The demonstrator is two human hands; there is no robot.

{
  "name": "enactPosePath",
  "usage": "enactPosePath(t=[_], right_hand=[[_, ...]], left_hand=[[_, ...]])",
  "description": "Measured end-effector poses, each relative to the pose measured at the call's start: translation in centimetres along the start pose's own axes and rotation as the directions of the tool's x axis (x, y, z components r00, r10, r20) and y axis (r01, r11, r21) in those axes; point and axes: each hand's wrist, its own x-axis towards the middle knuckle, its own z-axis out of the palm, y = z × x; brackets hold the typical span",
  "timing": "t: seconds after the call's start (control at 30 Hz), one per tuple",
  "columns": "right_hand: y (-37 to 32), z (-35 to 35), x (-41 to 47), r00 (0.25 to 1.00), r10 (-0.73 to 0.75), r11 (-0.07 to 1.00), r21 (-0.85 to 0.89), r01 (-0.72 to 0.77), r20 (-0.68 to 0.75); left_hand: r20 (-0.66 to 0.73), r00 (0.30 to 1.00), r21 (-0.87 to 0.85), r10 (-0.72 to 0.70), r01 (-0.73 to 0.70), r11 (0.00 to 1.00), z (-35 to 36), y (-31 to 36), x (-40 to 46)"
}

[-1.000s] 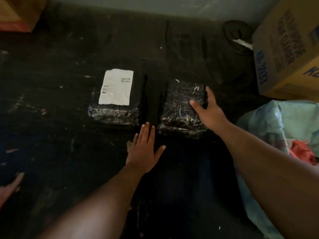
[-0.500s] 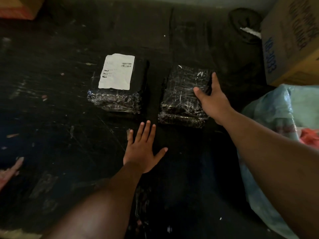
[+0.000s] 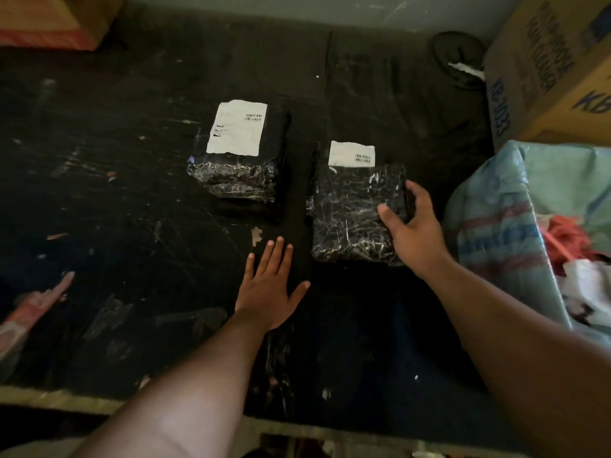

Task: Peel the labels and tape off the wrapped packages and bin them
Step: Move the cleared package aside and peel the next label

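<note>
Two forearms reach forward over a dark, scuffed worktop (image 3: 99, 200). Nearest, the left hand (image 3: 269, 285) lies flat on the bare surface, palm down, its fingers (image 3: 276, 251) straight and slightly spread, holding nothing; it is just short of the gap between the two packages and touches neither. Beyond it and to the right, the right hand (image 3: 413, 233) grips the right package (image 3: 355, 209) at its right edge: the thumb presses on the top face and the remaining fingers curl round the side. Two black, glossy wrapped packages are counted. The right package lies flat and carries one small white label (image 3: 352, 154) with a barcode at its far end, away from the hand. The left package (image 3: 241, 166) lies farther off and to the left, apart from both hands, and bears one larger white label (image 3: 238, 127) over most of its top. At the right edge stands a pale woven sack (image 3: 496, 213) with red and white scraps showing inside it. Behind the sack stands one cardboard box (image 3: 545, 71) printed in blue. A second box (image 3: 49, 21) occupies the far left corner.
</note>
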Motion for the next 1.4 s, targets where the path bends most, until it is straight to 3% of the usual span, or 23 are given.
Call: enactPosePath(t=[0.2, 0.37, 0.57, 0.67, 0.87, 0.97, 1.17, 1.4], right_hand=[[3.9, 2.2, -5.4, 0.998, 0.069, 0.986, 0.154, -0.070, 0.008], [6.6, 3.2, -8.5, 0.994, 0.111, 0.983, 0.145, -0.112, 0.016], [7.0, 3.7, -9.6, 0.988, 0.145, 0.988, -0.059, -0.142, 0.050], [6.4, 3.3, -9.1, 0.989, 0.128, 0.958, -0.266, -0.104, 0.076], [5.2, 1.5, -8.2, 0.983, 0.134, 0.894, -0.443, -0.065, 0.127], [4.4, 0.2, -6.7, 0.984, 0.130, 0.867, -0.496, -0.055, 0.119], [1.0, -1.8, -0.4, 0.987, 0.055, 0.846, -0.533, 0.033, 0.150], [-3.6, -1.6, 7.1, 0.977, -0.006, 0.832, -0.541, 0.124, 0.215]], left_hand=[[-0.043, 0.998, 0.002, 0.047, -0.047, 0.999, 0.4, -0.8, -1.2], [-0.095, 0.994, -0.046, 0.061, -0.065, 0.997, 0.9, -1.0, -1.2], [-0.108, 0.991, -0.049, 0.074, -0.079, 0.996, 1.2, -1.3, -1.1], [-0.107, 0.992, -0.053, 0.068, -0.074, 0.996, 1.1, -1.2, -1.1], [-0.071, 0.995, -0.074, 0.066, -0.071, 0.995, 0.1, -1.2, -1.2], [-0.050, 0.998, -0.101, 0.044, -0.049, 0.994, -1.1, -1.2, -0.8], [-0.019, 0.999, -0.405, -0.040, 0.029, 0.914, -7.0, 1.0, 3.4], [-0.051, 0.999, -0.455, 0.001, -0.024, 0.890, -11.9, 3.9, 9.8]])
